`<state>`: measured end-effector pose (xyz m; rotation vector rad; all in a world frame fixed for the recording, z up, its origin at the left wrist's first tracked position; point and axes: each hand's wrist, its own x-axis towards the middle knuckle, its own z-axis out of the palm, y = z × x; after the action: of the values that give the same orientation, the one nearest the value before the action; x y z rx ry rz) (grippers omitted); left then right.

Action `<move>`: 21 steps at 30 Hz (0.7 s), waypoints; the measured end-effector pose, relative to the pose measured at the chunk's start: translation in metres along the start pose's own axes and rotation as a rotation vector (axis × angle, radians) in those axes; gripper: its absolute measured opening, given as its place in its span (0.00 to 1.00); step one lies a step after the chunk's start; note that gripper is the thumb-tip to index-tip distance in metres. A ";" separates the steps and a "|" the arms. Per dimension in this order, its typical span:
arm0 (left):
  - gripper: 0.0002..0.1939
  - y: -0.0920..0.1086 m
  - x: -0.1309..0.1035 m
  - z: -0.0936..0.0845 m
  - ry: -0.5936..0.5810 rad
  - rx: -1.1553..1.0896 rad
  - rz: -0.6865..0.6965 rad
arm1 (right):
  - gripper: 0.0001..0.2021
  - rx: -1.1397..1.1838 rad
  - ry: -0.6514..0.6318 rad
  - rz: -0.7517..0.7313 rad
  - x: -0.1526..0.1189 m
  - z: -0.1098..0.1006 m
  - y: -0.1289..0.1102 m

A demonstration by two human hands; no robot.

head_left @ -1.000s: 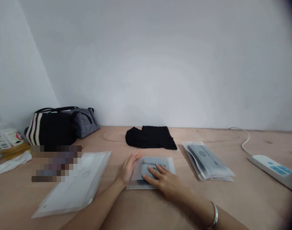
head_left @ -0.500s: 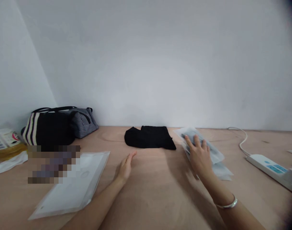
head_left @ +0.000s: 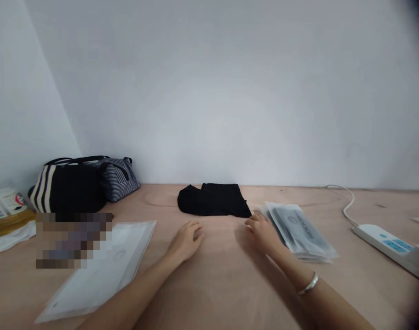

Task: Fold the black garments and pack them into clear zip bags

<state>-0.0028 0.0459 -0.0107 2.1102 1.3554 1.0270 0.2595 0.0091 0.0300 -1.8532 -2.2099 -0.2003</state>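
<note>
A folded black fabric item [head_left: 214, 201], rather like a sock in outline, lies flat near the wall. In front of its left part, my left hand [head_left: 187, 240] hovers low over the table with loosely curved fingers, thumb apart, holding nothing. Close to the fabric's right corner is my right hand [head_left: 262, 233], its fingers slightly bent and nothing visible in them; whether the fingertips touch the fabric is unclear. Just right of that hand sits a stack of frosted plastic bags [head_left: 300, 229] with dark contents and printed lettering. Larger frosted bags [head_left: 106, 270] lie flat beside my left forearm.
Two bags, one black with pale stripes [head_left: 75, 190] and one finely striped [head_left: 118, 181], stand at the back left. A bottle of yellowish liquid [head_left: 10, 211] is at the left edge. On the right lies a white power strip [head_left: 384, 240] with its cable [head_left: 350, 199].
My right hand has come off the frosted bag, moving left toward the black fabric. That bag now lies on the stack. My left hand has shifted slightly right, its fingers more curved.
</note>
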 end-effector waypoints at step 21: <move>0.10 -0.004 0.065 -0.013 -0.127 0.294 0.121 | 0.18 0.129 0.008 0.042 0.053 0.035 -0.014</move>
<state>0.0010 0.1054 0.0180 2.4523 1.4012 0.7589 0.2341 0.0662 0.0118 -1.8242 -2.1229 -0.0553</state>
